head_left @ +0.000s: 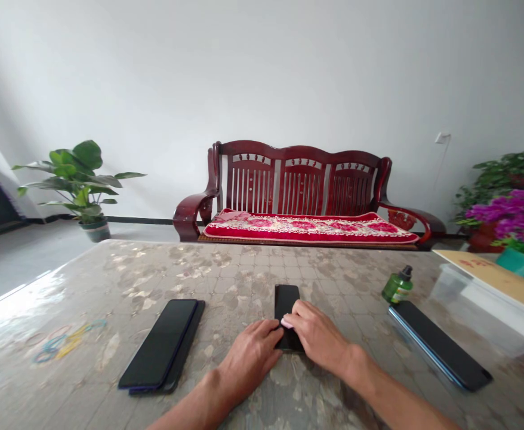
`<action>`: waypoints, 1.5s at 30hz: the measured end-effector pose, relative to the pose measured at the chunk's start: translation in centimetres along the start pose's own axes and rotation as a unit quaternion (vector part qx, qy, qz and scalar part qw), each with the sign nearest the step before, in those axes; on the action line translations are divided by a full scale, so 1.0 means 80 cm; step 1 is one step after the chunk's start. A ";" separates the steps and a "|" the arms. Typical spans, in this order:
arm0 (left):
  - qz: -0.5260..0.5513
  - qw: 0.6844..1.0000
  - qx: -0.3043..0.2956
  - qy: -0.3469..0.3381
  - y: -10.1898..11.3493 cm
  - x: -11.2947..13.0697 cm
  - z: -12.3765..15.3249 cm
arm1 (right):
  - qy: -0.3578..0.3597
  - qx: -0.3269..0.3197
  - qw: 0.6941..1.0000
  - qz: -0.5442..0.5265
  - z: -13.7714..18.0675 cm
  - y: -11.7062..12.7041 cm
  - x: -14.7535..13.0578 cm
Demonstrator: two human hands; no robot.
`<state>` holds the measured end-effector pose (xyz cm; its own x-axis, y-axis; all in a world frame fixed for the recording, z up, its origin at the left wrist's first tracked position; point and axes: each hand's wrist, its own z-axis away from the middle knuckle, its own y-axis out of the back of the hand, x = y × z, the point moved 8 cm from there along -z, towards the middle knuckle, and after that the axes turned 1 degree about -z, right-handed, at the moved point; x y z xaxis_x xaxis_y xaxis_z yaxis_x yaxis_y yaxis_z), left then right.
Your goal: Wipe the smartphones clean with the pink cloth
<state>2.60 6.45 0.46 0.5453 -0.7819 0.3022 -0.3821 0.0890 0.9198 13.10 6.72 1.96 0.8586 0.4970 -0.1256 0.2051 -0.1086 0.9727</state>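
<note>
A black smartphone (286, 294) lies flat on the table in front of me, its screen up and partly covered by my hands. Along its left edge, the fingers of my left hand (250, 351) grip and steady it. My right hand (318, 334) is closed over the screen, pinching a small pale pinkish-white piece (286, 321) against the glass; it looks like a bit of cloth or tissue, mostly hidden by the fingers. To the left, a dark phone (161, 343) rests on another dark flat device. On the right side lie more stacked phones (441, 346), with a light blue edge showing.
Behind the right stack stands a green pump bottle (397, 288). Beside it is a clear plastic box (472, 316) with a tan board (499, 275) on top. Coloured rubber bands (67, 341) lie at the left. A wooden bench (302, 185) stands beyond the patterned table (230, 269).
</note>
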 end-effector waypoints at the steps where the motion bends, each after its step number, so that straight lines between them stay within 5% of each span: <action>1: -0.001 1.000 -0.001 0.001 0.000 0.000 0.000 | -0.008 -0.002 1.000 0.011 -0.005 -0.001 0.002; 10: -0.011 1.000 -0.002 -0.003 0.000 -0.002 -0.001 | -0.093 -0.008 0.988 0.123 -0.045 -0.014 0.017; 19: 0.024 1.000 0.001 -0.010 -0.004 -0.003 0.001 | -0.024 -0.030 0.996 0.082 -0.007 -0.005 -0.027; 32: -0.007 1.000 0.011 -0.010 -0.003 -0.003 0.001 | -0.133 0.007 0.989 0.065 -0.055 -0.008 0.031; 45: -0.009 0.999 0.024 -0.019 0.002 0.000 0.000 | -0.092 -0.001 0.993 0.080 -0.012 -0.008 0.004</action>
<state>2.52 6.48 0.55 0.5238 -0.8061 0.2754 -0.4092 0.0454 0.9113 12.79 7.80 1.45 0.9512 0.3086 -0.0025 0.0585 -0.1722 0.9833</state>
